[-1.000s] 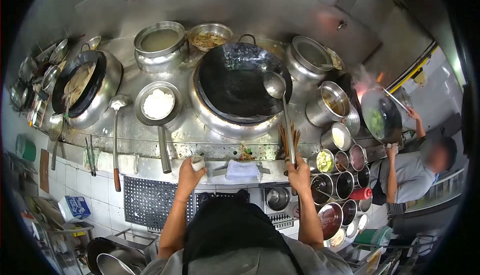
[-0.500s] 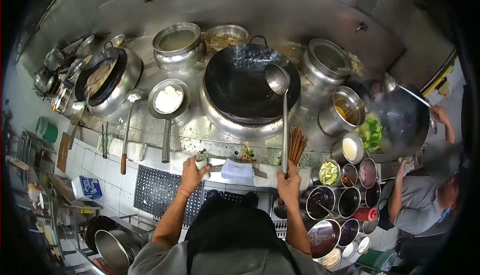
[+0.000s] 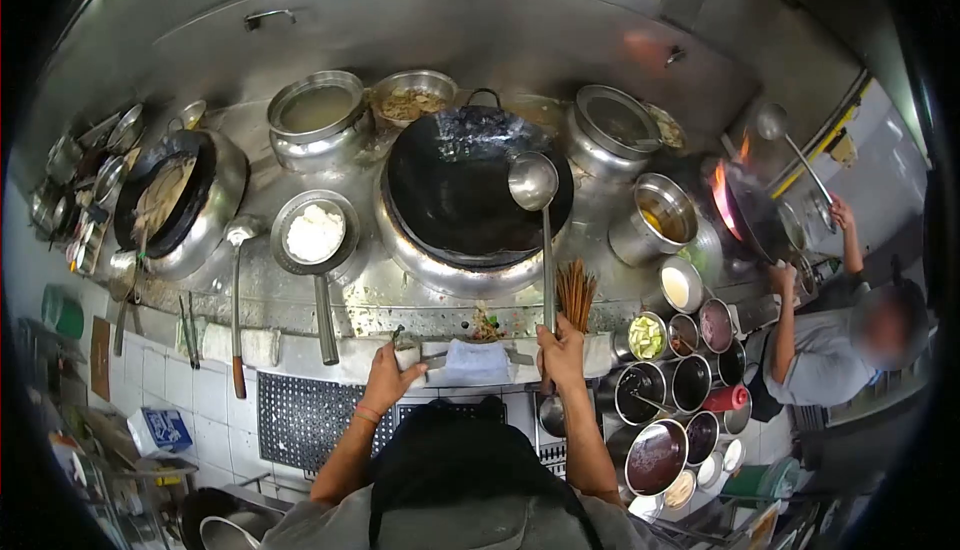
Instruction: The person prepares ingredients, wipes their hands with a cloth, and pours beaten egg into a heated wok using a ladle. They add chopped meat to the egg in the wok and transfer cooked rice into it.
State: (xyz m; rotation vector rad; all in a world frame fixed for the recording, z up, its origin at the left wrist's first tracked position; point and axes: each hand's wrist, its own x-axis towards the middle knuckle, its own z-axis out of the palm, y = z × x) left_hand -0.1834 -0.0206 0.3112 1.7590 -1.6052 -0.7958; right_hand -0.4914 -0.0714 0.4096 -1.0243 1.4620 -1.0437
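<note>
My right hand (image 3: 562, 353) is wrapped round the handle of a long steel ladle (image 3: 533, 182), whose bowl hangs over the right part of a large black wok (image 3: 465, 190). At the counter's front edge, my left hand (image 3: 388, 378) rests against a light cloth (image 3: 407, 353); its fingers look closed on it. Between the hands lies a folded pale cloth (image 3: 476, 362). A bundle of thin brown sticks (image 3: 576, 295) stands just beyond my right hand. Left of the wok, a strainer (image 3: 315, 233) holds something white.
Several sauce pots (image 3: 656, 455) stand at the right. Beyond them a co-worker (image 3: 820, 355) holds a ladle and a wok beside flames. Lidded pots (image 3: 316, 110) line the back. Another wok (image 3: 165, 200) and a wooden-handled ladle (image 3: 236, 290) are at the left.
The view has shifted. My right hand and the ladle have moved a little left relative to the wok. The co-worker's wok has tilted, with flames showing beside it, and their ladle is raised.
</note>
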